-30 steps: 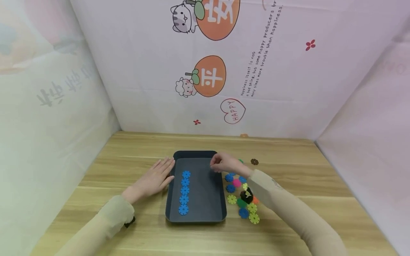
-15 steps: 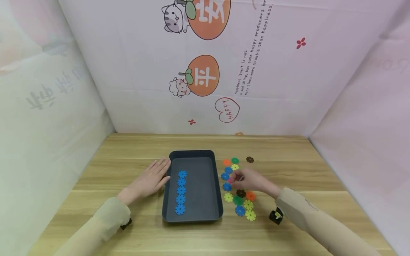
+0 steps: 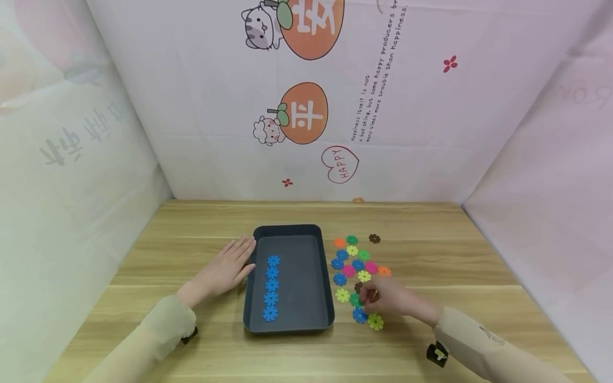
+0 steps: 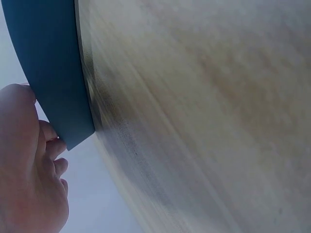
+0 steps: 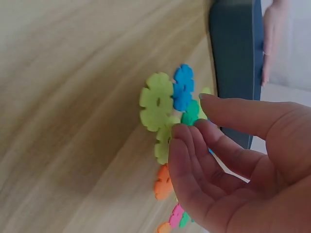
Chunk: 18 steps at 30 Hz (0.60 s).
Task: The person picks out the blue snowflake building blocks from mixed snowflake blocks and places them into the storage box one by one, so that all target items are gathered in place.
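The left hand (image 3: 224,273) lies straight-fingered on the edge of the tray (image 3: 306,287), presumably steadying it; the right hand (image 3: 389,297), thumb and fingertips apart, hovers at loose discs (image 3: 364,276) grouped alongside, likely for easy reach.

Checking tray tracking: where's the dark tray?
In the head view, the dark tray lies left of the loose flower pieces, the left hand touching its left side.

A dark grey, rectangular, shallow tray (image 3: 306,290) lies flat, the left hand (image 3: 222,271) touching its left rim. Five bright-blue, notched, flower-shaped discs (image 3: 271,287) form a row inside. Similar multicoloured loose discs (image 3: 364,275) cluster just right of it, the right hand (image 3: 387,297) among the nearer ones.
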Motion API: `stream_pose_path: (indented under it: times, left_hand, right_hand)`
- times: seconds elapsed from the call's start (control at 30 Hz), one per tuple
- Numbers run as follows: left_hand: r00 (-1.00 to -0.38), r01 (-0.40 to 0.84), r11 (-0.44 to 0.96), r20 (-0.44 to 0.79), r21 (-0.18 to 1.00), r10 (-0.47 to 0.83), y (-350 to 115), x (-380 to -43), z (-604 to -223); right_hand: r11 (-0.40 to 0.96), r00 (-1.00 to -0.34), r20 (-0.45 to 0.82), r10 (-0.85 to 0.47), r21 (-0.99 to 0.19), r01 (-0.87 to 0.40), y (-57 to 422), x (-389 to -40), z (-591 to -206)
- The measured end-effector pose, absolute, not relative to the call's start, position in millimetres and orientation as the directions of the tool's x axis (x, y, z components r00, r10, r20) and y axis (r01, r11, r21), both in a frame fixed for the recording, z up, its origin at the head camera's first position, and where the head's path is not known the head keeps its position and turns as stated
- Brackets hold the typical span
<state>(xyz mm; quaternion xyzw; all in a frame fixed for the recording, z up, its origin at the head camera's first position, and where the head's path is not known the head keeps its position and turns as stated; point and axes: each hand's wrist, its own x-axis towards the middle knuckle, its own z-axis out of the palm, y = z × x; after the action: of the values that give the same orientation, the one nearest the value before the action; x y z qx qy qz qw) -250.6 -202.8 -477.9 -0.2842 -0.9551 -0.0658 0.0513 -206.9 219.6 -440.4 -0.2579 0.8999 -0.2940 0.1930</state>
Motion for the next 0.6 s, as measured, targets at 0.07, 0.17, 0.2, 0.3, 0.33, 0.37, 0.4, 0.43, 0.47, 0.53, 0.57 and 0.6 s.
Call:
stream_pose_path:
  times: [0.07,0.17,0.2,0.3,0.33,0.37,0.4,0.43,0.47,0.53,0.57,0.6]
  left_hand:
    - [-0.833,0.550,0.830,0.135,0.094,0.536,-203.0,-250.5,-478.1]
    - [-0.832,0.551,0.829,0.136,0.095,0.538,-203.2,-250.1,-479.4]
    - [-0.831,0.552,0.828,0.139,0.097,0.538,-203.4,-250.0,-480.0]
    - [-0.835,0.547,0.831,0.133,0.101,0.534,-203.4,-249.5,-481.1]
    - [-0.834,0.549,0.829,0.136,0.103,0.535,-203.4,-249.4,-481.3]
    - [-0.835,0.548,0.830,0.135,0.106,0.534,-203.3,-249.5,-481.3]
    - [-0.836,0.546,0.830,0.131,0.109,0.533,-203.1,-249.6,-481.0]
    - [-0.837,0.545,0.831,0.127,0.110,0.532,-203.1,-249.9,-481.0]
    - [-0.837,0.545,0.831,0.127,0.112,0.532,-203.0,-250.3,-480.9]
    - [-0.836,0.547,0.830,0.129,0.113,0.533,-203.0,-251.3,-480.9]
    - [-0.838,0.545,0.831,0.124,0.114,0.532,-202.8,-251.7,-480.9]
    - [-0.838,0.544,0.831,0.123,0.112,0.532,-202.8,-252.1,-481.1]
  right_hand:
    - [0.709,-0.798,-0.199,-0.569,-0.610,-0.354,218.1,-204.9,-442.8]
    - [0.726,-0.808,-0.203,-0.553,-0.592,-0.349,215.6,-202.6,-445.8]
    - [0.730,-0.811,-0.204,-0.548,-0.591,-0.344,214.7,-201.9,-446.8]
    - [0.736,-0.815,-0.202,-0.543,-0.582,-0.346,212.3,-200.1,-448.2]
    - [0.736,-0.814,-0.201,-0.545,-0.579,-0.350,211.6,-199.5,-448.3]
    - [0.735,-0.812,-0.197,-0.549,-0.577,-0.357,211.0,-198.9,-448.3]
    - [0.735,-0.811,-0.190,-0.554,-0.570,-0.368,210.4,-198.5,-448.4]
    - [0.733,-0.808,-0.183,-0.560,-0.565,-0.380,209.9,-198.3,-448.2]
    - [0.733,-0.807,-0.178,-0.563,-0.558,-0.388,209.5,-198.3,-448.4]
    - [0.732,-0.806,-0.168,-0.568,-0.550,-0.401,209.1,-198.9,-448.9]
    - [0.734,-0.806,-0.162,-0.569,-0.543,-0.408,209.1,-199.2,-449.4]
    - [0.735,-0.807,-0.161,-0.569,-0.539,-0.411,209.0,-199.7,-449.9]
